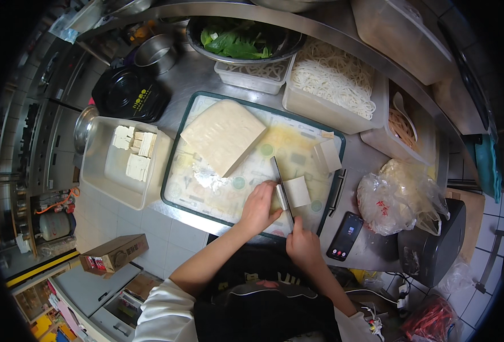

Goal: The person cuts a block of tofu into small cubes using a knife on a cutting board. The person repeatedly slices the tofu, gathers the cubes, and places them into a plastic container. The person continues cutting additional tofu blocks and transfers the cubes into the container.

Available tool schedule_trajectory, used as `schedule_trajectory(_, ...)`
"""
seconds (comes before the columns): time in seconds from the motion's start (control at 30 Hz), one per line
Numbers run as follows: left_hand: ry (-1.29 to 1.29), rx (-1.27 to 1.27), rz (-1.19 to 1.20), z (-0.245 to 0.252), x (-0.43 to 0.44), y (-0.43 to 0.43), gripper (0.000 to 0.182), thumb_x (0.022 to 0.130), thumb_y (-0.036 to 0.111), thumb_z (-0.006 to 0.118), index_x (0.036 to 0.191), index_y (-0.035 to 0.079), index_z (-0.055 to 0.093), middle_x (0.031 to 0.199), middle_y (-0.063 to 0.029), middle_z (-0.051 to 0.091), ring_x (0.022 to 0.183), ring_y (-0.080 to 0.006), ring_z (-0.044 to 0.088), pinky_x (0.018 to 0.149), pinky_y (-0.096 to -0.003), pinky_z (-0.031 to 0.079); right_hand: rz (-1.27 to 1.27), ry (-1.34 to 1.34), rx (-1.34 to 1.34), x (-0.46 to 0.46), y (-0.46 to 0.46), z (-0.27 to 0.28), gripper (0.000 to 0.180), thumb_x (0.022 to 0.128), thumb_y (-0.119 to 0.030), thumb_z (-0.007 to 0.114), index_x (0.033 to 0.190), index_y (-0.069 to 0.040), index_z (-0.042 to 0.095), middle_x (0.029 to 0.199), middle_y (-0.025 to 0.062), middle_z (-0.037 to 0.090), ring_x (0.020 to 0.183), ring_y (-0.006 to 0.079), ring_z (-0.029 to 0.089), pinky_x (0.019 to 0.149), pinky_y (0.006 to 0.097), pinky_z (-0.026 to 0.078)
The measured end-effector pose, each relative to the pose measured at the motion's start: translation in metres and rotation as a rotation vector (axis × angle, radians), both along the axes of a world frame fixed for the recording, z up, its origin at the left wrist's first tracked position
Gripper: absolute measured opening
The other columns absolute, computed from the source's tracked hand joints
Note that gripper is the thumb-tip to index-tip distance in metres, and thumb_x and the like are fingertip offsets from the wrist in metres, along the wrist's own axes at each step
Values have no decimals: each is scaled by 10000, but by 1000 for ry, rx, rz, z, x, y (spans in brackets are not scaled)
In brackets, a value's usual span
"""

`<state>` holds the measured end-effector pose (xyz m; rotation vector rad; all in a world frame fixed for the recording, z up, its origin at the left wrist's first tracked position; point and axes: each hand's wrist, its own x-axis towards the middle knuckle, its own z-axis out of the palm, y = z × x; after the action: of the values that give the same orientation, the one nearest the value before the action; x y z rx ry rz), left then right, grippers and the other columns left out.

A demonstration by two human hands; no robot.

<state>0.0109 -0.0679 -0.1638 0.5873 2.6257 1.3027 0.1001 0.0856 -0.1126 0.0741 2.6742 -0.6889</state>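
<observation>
My right hand (302, 244) grips the handle of a kitchen knife (277, 171), whose narrow edge-on blade points away from me. Left of the blade, my left hand (258, 207) holds a thin slice of pale tofu (281, 197) with fingers and thumb. Just right of the blade lies a flat squarish tofu piece (298, 191). A large block of what looks like firm tofu (224, 132) rests on the patterned cutting board (205, 196). Another cut piece (327, 156) and a small scrap (327, 134) lie near the board's right edge, with white crumbs (211, 179) below the block.
Left of the board stands a plastic tub (111, 179) holding stacked tofu slices (138, 166). Behind are black takeaway containers (128, 94), a bowl of leafy greens (239, 42) and a tub of white noodles (333, 81). A phone (345, 236) and plastic bags (386, 205) lie right.
</observation>
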Motion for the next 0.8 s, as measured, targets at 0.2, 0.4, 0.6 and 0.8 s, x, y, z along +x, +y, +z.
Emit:
schedule_trajectory(0.2,-120,-73,-7,0,-3,8,691,637,104,806,1160,-23,372,921,-206,580,880,-391,603,747,-442,513,8,73,-68,0,6,-7,339,838,-130,544,1133,20,466,651,222,632,595,428,632,583,534,515)
schedule_trajectory(0.4,-287,48,22,-13,0,13,579,675,20,726,1096,-31,332,823,-231,595,772,-437,615,665,-476,512,22,96,-51,2,5,12,322,824,-110,540,1118,8,480,633,216,622,584,415,627,576,522,513)
schedule_trajectory(0.6,-140,147,35,-14,2,14,766,670,21,757,1280,0,295,851,-168,573,773,-342,622,665,-409,516,1,170,-93,9,8,32,299,826,-97,537,1100,14,495,615,206,607,556,407,611,543,514,494)
schedule_trajectory(0.8,-173,119,38,-9,1,15,810,670,47,783,1327,17,311,880,-165,579,803,-336,614,705,-407,515,3,152,-72,9,11,40,295,823,-102,538,1091,16,500,644,191,625,567,385,627,541,488,510)
